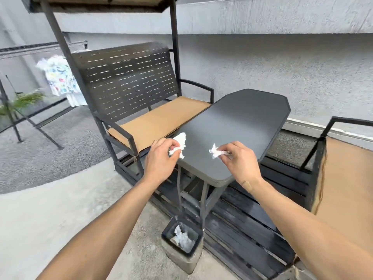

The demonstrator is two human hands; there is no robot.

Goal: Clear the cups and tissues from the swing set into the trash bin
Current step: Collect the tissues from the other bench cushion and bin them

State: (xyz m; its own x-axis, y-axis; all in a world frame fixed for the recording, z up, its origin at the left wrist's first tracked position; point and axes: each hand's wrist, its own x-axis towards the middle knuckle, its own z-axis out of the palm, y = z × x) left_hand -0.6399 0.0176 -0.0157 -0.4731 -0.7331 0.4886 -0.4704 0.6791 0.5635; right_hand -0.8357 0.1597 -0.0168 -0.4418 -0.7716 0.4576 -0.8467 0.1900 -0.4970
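A home's outdoor patio: canopied swing set [129,87], concrete wall [282,63], hanging laundry [58,77].

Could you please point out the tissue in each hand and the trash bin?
Left tissue [180,142], head view, on its crumpled middle above the fingers.
Right tissue [216,152], head view, on its free end.
Trash bin [166,233], head view, on its dark left rim.

A patterned shirt [59,77] hangs on a drying rack [30,48] in the far left. Just below the shirt, a green fern [24,100] spreads its fronds. Behind the shirt runs a grey rendered wall [282,63].
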